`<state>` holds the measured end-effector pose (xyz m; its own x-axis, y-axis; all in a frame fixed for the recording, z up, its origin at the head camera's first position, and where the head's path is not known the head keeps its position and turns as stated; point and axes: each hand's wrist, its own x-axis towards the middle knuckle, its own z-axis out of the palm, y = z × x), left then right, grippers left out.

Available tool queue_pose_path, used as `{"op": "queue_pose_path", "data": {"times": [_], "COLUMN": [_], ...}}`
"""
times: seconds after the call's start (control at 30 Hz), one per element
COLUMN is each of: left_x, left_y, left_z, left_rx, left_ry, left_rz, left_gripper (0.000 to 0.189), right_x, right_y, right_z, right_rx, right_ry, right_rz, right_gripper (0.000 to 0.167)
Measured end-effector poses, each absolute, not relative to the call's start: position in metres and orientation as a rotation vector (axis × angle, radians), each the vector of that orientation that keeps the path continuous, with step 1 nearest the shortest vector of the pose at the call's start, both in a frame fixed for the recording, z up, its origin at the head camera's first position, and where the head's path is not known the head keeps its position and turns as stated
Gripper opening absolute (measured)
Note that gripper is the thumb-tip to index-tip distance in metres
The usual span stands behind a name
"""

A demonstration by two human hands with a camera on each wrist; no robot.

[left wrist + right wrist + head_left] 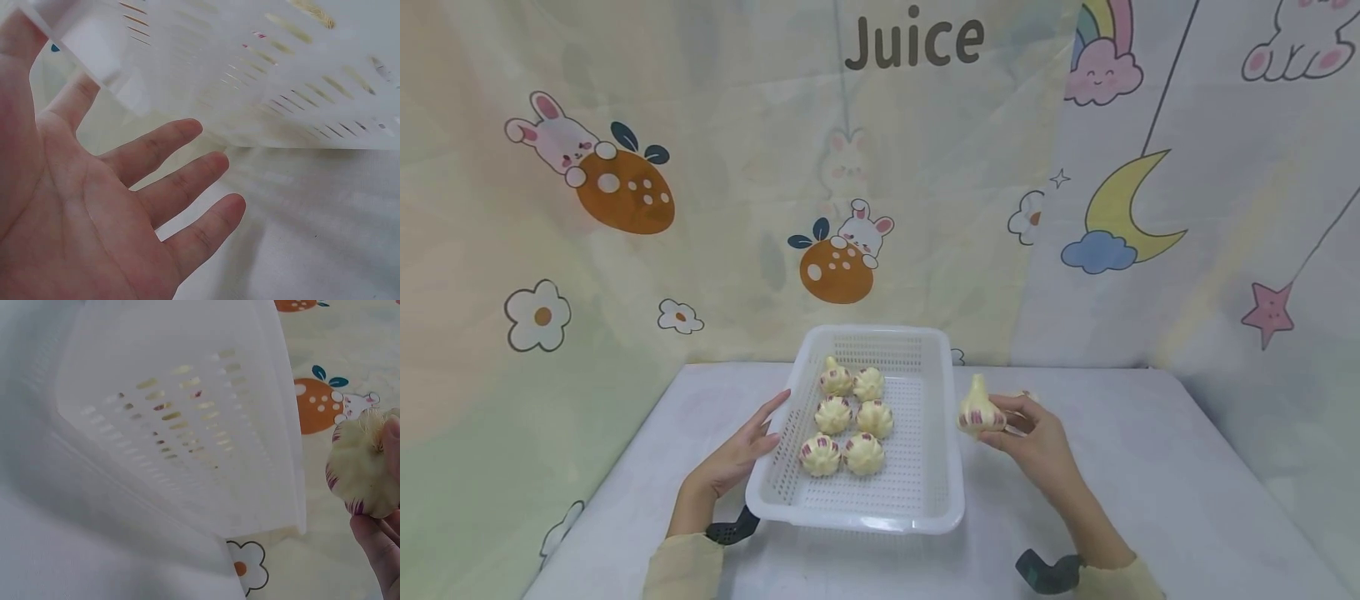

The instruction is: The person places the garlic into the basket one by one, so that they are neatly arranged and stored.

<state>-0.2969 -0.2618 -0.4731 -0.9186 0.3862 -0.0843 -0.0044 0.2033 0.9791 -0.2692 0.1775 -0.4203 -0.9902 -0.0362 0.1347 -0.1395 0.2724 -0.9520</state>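
A white plastic basket (925,517) with slotted walls stands in the middle of the table. Several garlic bulbs (864,454) lie inside it, paired in rows along its left half. My left hand (733,458) rests against the basket's left rim with thumb and forefinger; its other fingers (187,181) extend loosely beside the wall. Just right of the basket, my right hand (1033,437) pinches a garlic bulb (979,410) between thumb and fingers, stem upward. The right wrist view shows the root side of this garlic bulb (359,465), partly cut off by the frame edge.
A white cloth covers the table (1150,483). Behind my right hand, a small part of a pale object (1027,395) peeks out, mostly hidden. A printed curtain (737,167) with rabbits and flowers hangs behind the table and at its sides.
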Motion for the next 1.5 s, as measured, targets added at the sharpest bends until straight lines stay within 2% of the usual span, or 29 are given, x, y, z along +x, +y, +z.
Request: {"op": "queue_pose_path", "data": {"times": [0.4,0.73,1.13,1.37,1.5], "left_x": [-0.295,-0.292,-0.291,-0.295,-0.296], "left_y": [-0.264,-0.268,-0.265,-0.264,-0.264], "left_z": [-0.474,-0.474,-0.473,-0.474,-0.475], "left_rx": [0.329,0.341,0.368,0.349,0.359], "left_ry": [2.199,2.186,2.174,2.178,2.180], "left_rz": [1.766,1.784,1.785,1.775,1.766], "left_gripper": [0.072,0.070,0.068,0.069,0.067], "right_x": [-0.257,-0.249,-0.241,-0.249,-0.257], "right_y": [0.152,0.136,0.101,0.076,0.060], "right_z": [-0.417,-0.415,-0.415,-0.398,-0.392], "right_rx": [0.296,0.653,0.810,0.963,1.020], "right_ry": [-2.427,-2.505,-2.587,-2.786,-2.932], "right_rz": [1.948,1.843,1.739,1.433,1.256], "right_gripper": [0.051,0.045,0.044,0.038,0.040]}}
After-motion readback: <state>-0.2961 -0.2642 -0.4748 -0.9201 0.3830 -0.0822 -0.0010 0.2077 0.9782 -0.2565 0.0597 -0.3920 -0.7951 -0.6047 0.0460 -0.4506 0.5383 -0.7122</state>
